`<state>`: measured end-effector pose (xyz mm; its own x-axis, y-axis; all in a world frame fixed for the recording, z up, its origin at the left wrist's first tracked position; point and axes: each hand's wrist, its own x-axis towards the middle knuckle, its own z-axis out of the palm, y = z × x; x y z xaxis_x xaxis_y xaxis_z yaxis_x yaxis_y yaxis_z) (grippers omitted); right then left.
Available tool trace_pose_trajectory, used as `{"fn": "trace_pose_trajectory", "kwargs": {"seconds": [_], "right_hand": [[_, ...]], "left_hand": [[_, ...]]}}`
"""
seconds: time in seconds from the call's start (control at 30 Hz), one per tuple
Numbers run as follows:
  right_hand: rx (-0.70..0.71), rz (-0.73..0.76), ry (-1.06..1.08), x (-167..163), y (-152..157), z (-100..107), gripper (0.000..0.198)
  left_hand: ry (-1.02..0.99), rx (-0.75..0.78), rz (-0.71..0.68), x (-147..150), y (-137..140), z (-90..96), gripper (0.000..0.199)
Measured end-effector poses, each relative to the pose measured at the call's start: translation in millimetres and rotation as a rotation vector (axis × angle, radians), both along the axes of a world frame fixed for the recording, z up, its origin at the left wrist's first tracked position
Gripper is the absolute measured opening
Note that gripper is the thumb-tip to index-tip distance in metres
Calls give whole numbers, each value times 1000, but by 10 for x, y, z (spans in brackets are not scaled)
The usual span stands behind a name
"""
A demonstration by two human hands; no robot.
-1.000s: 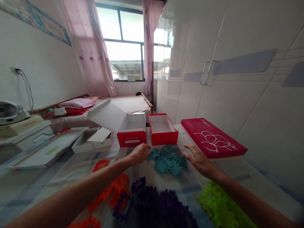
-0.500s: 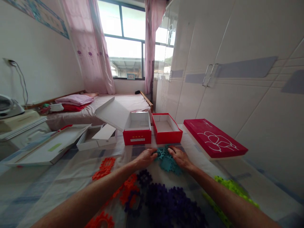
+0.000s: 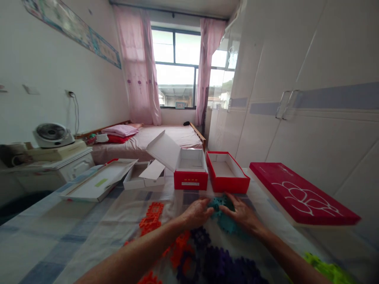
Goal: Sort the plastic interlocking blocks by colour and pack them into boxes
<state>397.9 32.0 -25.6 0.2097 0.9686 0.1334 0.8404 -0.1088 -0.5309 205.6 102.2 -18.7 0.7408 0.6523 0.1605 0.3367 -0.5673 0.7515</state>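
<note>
Teal gear-shaped plastic pieces (image 3: 229, 225) lie in a small pile on the cloth, in front of the red boxes. At the pile's left edge, my left hand (image 3: 196, 214) has its thumb and fingers closed on a teal toothed piece (image 3: 217, 202). My right hand (image 3: 244, 216) curves over the pile from the right, its thumb and fingers gripping the same teal pieces. Dark purple gear pieces (image 3: 229, 265) are heaped nearer to me, below both hands. Orange pieces (image 3: 154, 212) are scattered left of them, partly behind my left forearm.
Two red boxes, one with its lid raised (image 3: 191, 179) and one open-topped (image 3: 232, 183), stand beyond my hands. White trays (image 3: 85, 193) sit left. A crimson flat box (image 3: 304, 197) lies right. Lime-green pieces (image 3: 325, 270) are by my right forearm.
The view has turned left and tilted up, so everything sits farther right and lower. Both hands remain at the teal pieces; my right thumb and fingers are now spread wider around them.
</note>
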Motion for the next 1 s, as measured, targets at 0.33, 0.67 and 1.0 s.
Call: {"fn": "trace_pose_trajectory", "kwargs": {"seconds": [0.33, 0.67, 1.0], "right_hand": [[-26, 13, -357, -156, -9, -25, 54], [101, -23, -318, -167, -92, 101, 31], [329, -112, -168, 74, -207, 23, 41]], "left_hand": [[120, 56, 145, -690, -174, 118, 45], [-50, 83, 244, -971, 13, -247, 36], [54, 147, 251, -946, -72, -151, 38]]}}
